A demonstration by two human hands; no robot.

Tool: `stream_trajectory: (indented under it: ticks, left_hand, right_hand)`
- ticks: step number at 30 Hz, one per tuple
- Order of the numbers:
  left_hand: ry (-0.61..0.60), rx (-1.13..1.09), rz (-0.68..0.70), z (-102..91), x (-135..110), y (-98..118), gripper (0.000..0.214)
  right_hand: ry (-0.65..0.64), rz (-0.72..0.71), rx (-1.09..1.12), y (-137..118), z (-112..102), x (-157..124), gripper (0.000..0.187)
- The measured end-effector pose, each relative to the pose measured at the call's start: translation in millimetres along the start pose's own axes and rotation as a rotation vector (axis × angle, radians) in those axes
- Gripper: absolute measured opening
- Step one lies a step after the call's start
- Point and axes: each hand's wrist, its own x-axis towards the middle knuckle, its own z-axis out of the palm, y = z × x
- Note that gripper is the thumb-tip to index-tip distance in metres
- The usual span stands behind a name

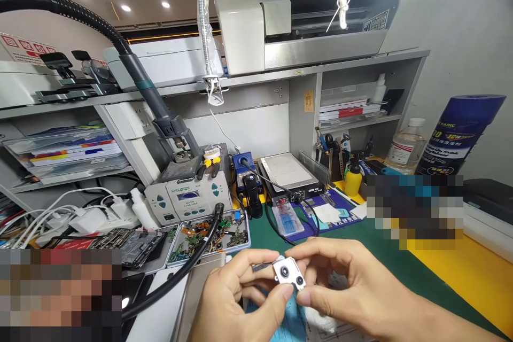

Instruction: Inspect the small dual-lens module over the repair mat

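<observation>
Between my two hands, above the front of the bench, is a small silver dual-lens camera module (292, 269), tilted with its two black lenses facing me. My left hand (244, 294) pinches its left and lower edge between thumb and fingers. On the other side my right hand (344, 283) grips the right edge near the smaller lens, thumb below and index finger on top. Under the hands lie a blue sheet (292, 323) and a crumpled white tissue (320, 323), both partly hidden.
A tray of circuit boards (210, 238) sits left of centre, crossed by a black hose (172, 278). Behind stand a hot-air station (192, 195) and a flat heating plate (288, 171). Bottles, including a blue spray can (457, 136), stand at right. Two areas are pixelated.
</observation>
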Motion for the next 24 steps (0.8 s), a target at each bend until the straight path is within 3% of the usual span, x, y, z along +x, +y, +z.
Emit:
stream_trajectory:
  ticks: [5, 10, 15, 24]
  left_hand:
    - [0.003, -0.061, -0.054, 1.5, 0, 6, 0.026]
    - [-0.009, -0.032, -0.014, 0.6, 0, 3, 0.026]
    - [0.015, 0.013, 0.049, 1.1, 2, 2, 0.036]
    - [-0.013, 0.015, 0.131, -0.2, 5, -14, 0.030]
  right_hand:
    - [0.008, 0.018, 0.011, -3, 1, 1, 0.036]
    - [-0.011, 0.016, 0.010, -2, 1, 5, 0.035]
    - [0.030, -0.029, -0.117, 0, 1, 3, 0.031]
    - [0.148, -0.158, -0.366, 5, 3, 0, 0.029]
